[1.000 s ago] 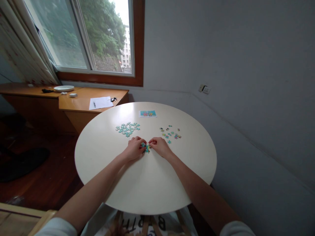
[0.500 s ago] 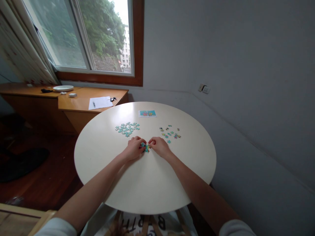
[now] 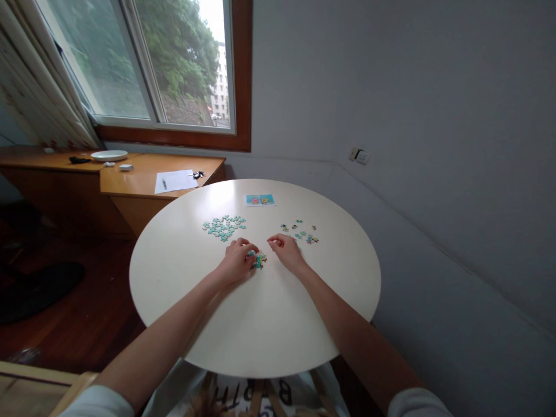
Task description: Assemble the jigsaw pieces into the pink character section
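Observation:
A small cluster of joined jigsaw puzzle pieces [image 3: 260,260], multicoloured, lies on the round white table [image 3: 260,330]. My left hand [image 3: 238,258] rests over its left side, with curled fingers and thumb gripping that edge and hiding part of it. Just to the right, my right hand [image 3: 284,252] is apart from the cluster, its thumb and fingertips pinched together. Whether a piece is between those fingertips is too small to tell. Loose puzzle pieces [image 3: 311,238] are scattered beyond my right hand, which covers some of them. Another group of mostly turquoise loose pieces [image 3: 225,227] spreads beyond my left hand.
A turquoise reference picture [image 3: 259,200] lies at the table's far side. Behind to the left, a wooden desk [image 3: 130,184] bears a white sheet [image 3: 176,181], keys [image 3: 198,174] and a white plate [image 3: 109,156]. A wall with a socket [image 3: 362,157] stands to the right.
My right hand has drawn away from the joined pieces, moving slightly right and farther from me, uncovering their right side. My left hand stays at the cluster.

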{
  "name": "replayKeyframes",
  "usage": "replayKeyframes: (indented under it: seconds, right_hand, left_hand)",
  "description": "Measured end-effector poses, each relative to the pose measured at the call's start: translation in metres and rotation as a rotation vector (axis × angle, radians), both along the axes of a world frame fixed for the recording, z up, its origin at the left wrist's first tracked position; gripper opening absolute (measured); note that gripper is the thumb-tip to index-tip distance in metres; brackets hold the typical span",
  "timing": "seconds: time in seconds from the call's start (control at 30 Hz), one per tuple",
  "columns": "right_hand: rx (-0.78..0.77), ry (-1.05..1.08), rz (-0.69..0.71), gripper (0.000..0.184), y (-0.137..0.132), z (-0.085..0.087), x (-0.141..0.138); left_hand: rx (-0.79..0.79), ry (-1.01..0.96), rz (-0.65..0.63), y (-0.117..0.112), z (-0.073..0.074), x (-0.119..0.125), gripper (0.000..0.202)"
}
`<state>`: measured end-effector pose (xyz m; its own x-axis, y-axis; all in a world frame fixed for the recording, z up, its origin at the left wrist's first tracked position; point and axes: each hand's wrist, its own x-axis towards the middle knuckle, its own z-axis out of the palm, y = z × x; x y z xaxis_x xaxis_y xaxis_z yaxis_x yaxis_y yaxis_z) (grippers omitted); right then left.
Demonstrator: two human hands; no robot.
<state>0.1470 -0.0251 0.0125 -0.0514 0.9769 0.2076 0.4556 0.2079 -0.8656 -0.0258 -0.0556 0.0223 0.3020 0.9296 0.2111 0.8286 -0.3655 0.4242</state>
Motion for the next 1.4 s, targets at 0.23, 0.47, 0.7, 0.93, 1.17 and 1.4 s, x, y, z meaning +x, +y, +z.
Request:
replayKeyframes:
  seconds: [0.23, 0.47, 0.7, 0.93, 1.17, 1.4]
  right_hand:
    - [0.073, 0.163, -0.098, 0.026, 0.012, 0.007, 0.018]
    - [0.117, 0.188, -0.211, 0.024, 0.021, 0.007, 0.031]
    - [0.148, -0.181, -0.35, 0.026, 0.025, 0.005, 0.044]
    - [0.043, -0.703, -0.322, 0.03, 0.014, 0.005, 0.035]
    - [0.02, -0.788, -0.336, 0.029, 0.01, 0.008, 0.033]
    - [-0.003, -0.739, -0.323, 0.019, 0.011, 0.009, 0.034]
  left_hand:
    - [0.018, 0.023, -0.092, -0.006, 0.004, 0.003, 0.037]
    - [0.046, -0.023, -0.096, -0.007, 0.004, 0.003, 0.037]
    - [0.023, -0.037, -0.063, -0.006, 0.003, 0.003, 0.036]
    - [0.017, 0.015, -0.094, -0.003, -0.003, 0.002, 0.038]
    - [0.062, -0.055, -0.044, -0.001, -0.004, 0.002, 0.031]
    - [0.056, -0.106, -0.028, 0.001, -0.005, 0.0, 0.027]
